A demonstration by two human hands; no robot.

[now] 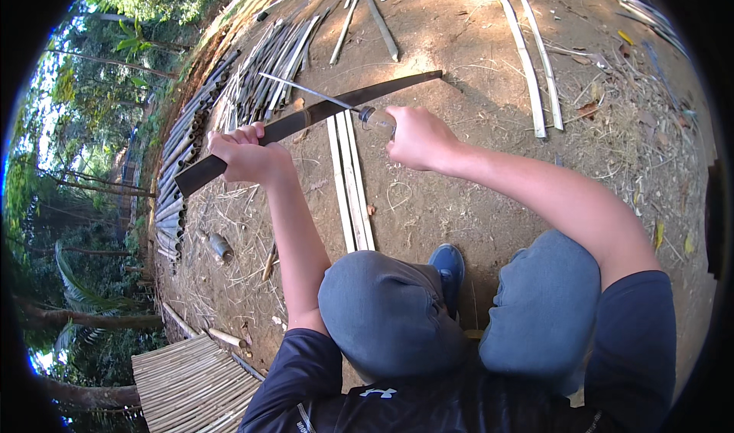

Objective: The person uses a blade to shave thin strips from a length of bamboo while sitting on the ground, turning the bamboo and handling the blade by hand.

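Observation:
My left hand (251, 158) is wrapped round a long dark bamboo strip (375, 92) close to its lower-left end. The strip slants up to the right and narrows at its far tip. In my right hand (422, 139) is a knife (313, 94) with a long thin blade, a dark collar and a pale handle. Its blade points left and crosses the strip between my two hands; whether it touches the strip I cannot tell. The fingers of my right hand partly hide the handle.
Split bamboo strips (348, 181) lie on the dirt ahead of my knees. Two pale strips (531, 66) are at the right. A pile of slats (267, 66) and a row of bamboo poles (180, 150) lie left. A slatted bamboo platform (195, 387) stands lower left, near a bottle-like object (220, 246).

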